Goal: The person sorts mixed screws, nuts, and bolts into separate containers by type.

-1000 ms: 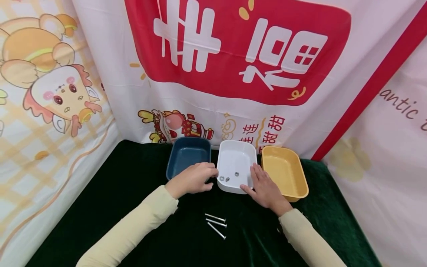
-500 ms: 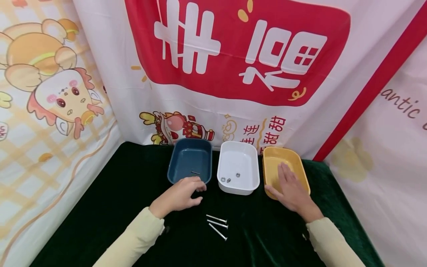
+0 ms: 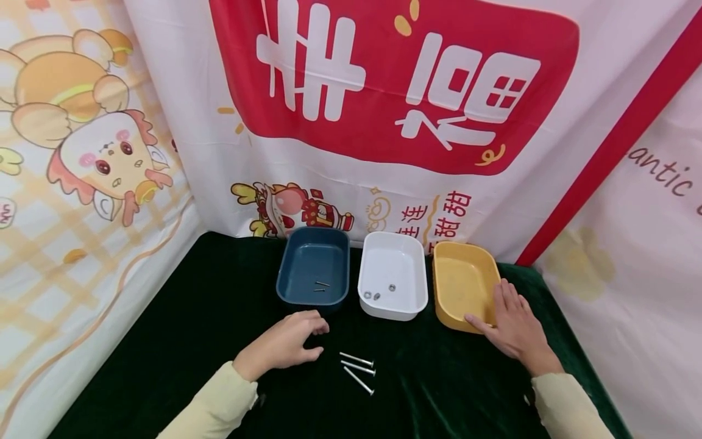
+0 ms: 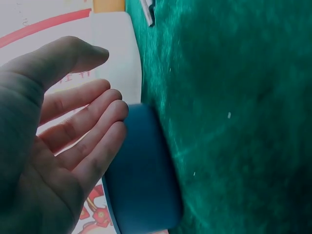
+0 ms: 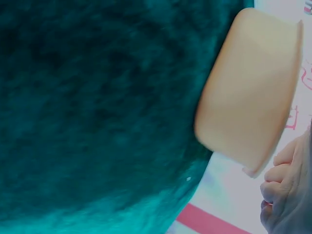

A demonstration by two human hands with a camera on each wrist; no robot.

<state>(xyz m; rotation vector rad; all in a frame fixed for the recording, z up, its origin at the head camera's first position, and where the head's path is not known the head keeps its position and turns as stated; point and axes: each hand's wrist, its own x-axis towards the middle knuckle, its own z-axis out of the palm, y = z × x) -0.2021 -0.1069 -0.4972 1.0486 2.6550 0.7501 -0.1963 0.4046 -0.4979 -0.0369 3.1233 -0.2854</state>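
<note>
My left hand (image 3: 285, 342) hovers over the cloth in front of the blue box (image 3: 312, 299), fingers loosely bent and holding nothing. In the left wrist view, the fingertips (image 4: 117, 108) overlap the blue box's outer wall. Two small thin screws (image 3: 321, 283) lie inside that box. My right hand (image 3: 518, 323) is at the near right corner of the yellow box (image 3: 466, 286), its fingers extended along the side and its thumb at the front rim. Between the other two stands the white box (image 3: 392, 262), with three nuts (image 3: 392, 288) on its floor. Several long bolts (image 3: 358, 367) lie on the cloth.
A dark green velvet cloth (image 3: 428, 390) covers the table. Behind the row of boxes hangs a white curtain with a red panel (image 3: 378, 79). A patterned curtain (image 3: 82, 256) closes off the left side, and another white curtain (image 3: 620, 244) the right.
My right hand has moved right from the white box, across the yellow box, to its right side. My left hand has drawn back from the boxes, uncovering the small screws in the blue one.
</note>
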